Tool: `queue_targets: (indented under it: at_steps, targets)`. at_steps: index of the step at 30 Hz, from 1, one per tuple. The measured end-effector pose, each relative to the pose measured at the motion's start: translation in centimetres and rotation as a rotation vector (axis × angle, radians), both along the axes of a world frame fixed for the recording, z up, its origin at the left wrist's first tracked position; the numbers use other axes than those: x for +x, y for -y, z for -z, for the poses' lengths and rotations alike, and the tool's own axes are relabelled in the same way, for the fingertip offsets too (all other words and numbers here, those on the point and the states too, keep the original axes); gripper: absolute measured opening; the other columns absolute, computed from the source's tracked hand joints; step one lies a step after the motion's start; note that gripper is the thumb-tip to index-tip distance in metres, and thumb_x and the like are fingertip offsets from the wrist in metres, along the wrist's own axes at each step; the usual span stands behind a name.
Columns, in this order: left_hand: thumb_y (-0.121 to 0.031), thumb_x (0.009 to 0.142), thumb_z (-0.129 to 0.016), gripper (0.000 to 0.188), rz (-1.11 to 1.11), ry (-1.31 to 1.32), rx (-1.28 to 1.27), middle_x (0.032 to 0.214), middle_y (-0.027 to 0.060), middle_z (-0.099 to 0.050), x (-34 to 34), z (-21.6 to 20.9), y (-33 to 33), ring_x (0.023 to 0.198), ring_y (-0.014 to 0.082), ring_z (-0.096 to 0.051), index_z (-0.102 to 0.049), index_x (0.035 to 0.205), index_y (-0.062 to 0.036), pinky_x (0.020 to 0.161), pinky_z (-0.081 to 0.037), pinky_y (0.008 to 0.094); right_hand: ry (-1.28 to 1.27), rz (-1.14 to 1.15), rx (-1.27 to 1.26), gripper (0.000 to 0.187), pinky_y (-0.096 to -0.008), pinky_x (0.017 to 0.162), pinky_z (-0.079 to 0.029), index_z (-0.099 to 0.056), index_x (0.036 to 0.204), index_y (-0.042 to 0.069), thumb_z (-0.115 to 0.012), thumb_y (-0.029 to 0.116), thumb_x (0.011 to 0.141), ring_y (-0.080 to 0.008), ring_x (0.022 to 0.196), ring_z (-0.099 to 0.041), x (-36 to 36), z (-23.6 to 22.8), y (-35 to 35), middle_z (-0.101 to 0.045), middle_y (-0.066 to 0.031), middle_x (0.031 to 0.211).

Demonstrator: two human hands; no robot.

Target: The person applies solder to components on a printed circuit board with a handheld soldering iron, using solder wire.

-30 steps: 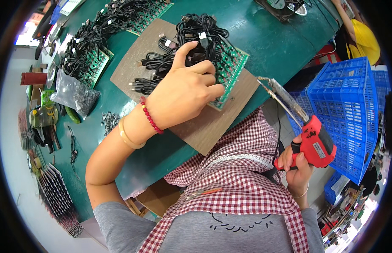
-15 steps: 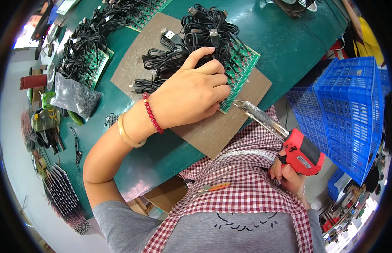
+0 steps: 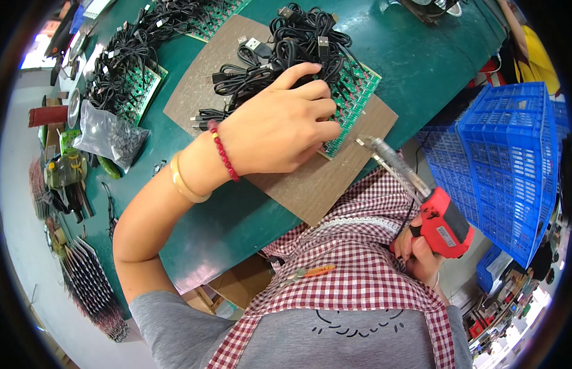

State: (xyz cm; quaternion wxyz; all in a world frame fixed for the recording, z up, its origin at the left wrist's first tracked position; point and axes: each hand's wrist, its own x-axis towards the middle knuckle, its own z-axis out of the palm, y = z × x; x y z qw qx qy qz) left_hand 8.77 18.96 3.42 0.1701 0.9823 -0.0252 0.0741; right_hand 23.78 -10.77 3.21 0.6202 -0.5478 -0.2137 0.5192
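My left hand (image 3: 280, 132) lies over a green circuit board (image 3: 353, 104), index finger stretched forward along the cables and the other fingers curled down at the board. Its fingertips are hidden, so what they pinch cannot be made out. Bundled black USB cables (image 3: 292, 49) are heaped on the board, with several bundles spilling left beside my hand. Low on the right, my right hand (image 3: 421, 255) is closed around the handle of a red and black soldering gun (image 3: 443, 224). The gun's metal tip points up-left, just off the board's lower right edge and apart from it.
Beneath the board lies a brown wooden panel (image 3: 194, 74) on a green table (image 3: 237, 227). Left of it are more cabled boards (image 3: 138, 92) and a clear bag of small dark parts (image 3: 111, 138). Blue plastic crates (image 3: 507, 160) stand at the right. Another person's yellow garment (image 3: 538, 58) shows far right.
The soldering gun's tip has shifted up and right, farther from the board. My left hand, the board and the cables have moved slightly up and right.
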Motion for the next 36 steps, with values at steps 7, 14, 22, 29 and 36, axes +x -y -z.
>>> queue_targets:
  at_steps: [7, 14, 22, 29, 36]
  targets:
    - [-0.015, 0.072, -0.059, 0.012, 0.063, 0.148, 0.218, 0.075, 0.0012, -0.044, -0.4, 1.4, 0.3, 0.077, 0.0175, -0.048, -0.048, 0.077, -0.0113, 0.073, -0.037, 0.0311, 0.099, 0.251, 0.096, 0.03, -0.0265, 0.046, -0.04, -0.041, 0.107, 0.0, -0.051, 0.021, 0.089, -0.0108, 0.046, -0.04, 1.4, -0.8, -2.6, -0.043, -0.004, 0.057]
    - [-0.013, 0.072, -0.061, 0.013, -0.26, 0.146, 0.102, 0.075, 0.004, -0.05, 2.5, 1.4, 1.8, 0.075, 0.0202, -0.05, -0.05, 0.075, -0.0085, 0.067, -0.037, 0.0321, 0.127, 0.202, 0.087, 0.032, -0.0277, 0.048, -0.041, -0.043, 0.11, -0.002, -0.052, 0.02, 0.088, -0.0112, 0.047, -0.041, 2.0, -1.1, -2.5, -0.044, -0.0052, 0.058]
    - [-0.008, 0.07, -0.062, 0.012, -0.206, 0.039, -0.086, 0.075, 0.0053, -0.05, 3.0, 1.0, 1.0, 0.077, 0.0222, -0.05, -0.05, 0.073, -0.0068, 0.07, -0.036, 0.0341, 0.127, 0.077, 0.003, 0.036, -0.0273, 0.047, -0.039, -0.041, 0.111, 0.0, -0.052, 0.026, 0.089, -0.0115, 0.047, -0.039, 1.5, 0.1, -0.9, -0.042, -0.0047, 0.056]
    - [-0.005, 0.067, -0.06, 0.013, -0.171, 0.038, -0.093, 0.075, 0.0064, -0.048, 3.3, 1.3, 0.8, 0.076, 0.0224, -0.049, -0.048, 0.072, -0.0056, 0.069, -0.036, 0.0342, 0.121, 0.017, -0.029, 0.037, -0.0279, 0.047, -0.04, -0.042, 0.112, 0.0, -0.054, 0.025, 0.089, -0.012, 0.048, -0.04, 1.7, 0.8, -0.7, -0.043, -0.0056, 0.058]
    - [-0.005, 0.065, -0.06, 0.014, -0.172, 0.04, -0.051, 0.075, 0.0071, -0.048, 3.5, 1.3, 0.8, 0.074, 0.0226, -0.048, -0.047, 0.072, -0.0053, 0.069, -0.035, 0.0344, 0.15, -0.057, -0.141, 0.033, -0.0291, 0.053, -0.042, -0.042, 0.109, -0.002, -0.055, 0.02, 0.088, -0.0127, 0.052, -0.043, 1.3, 1.1, -0.2, -0.047, -0.0067, 0.062]
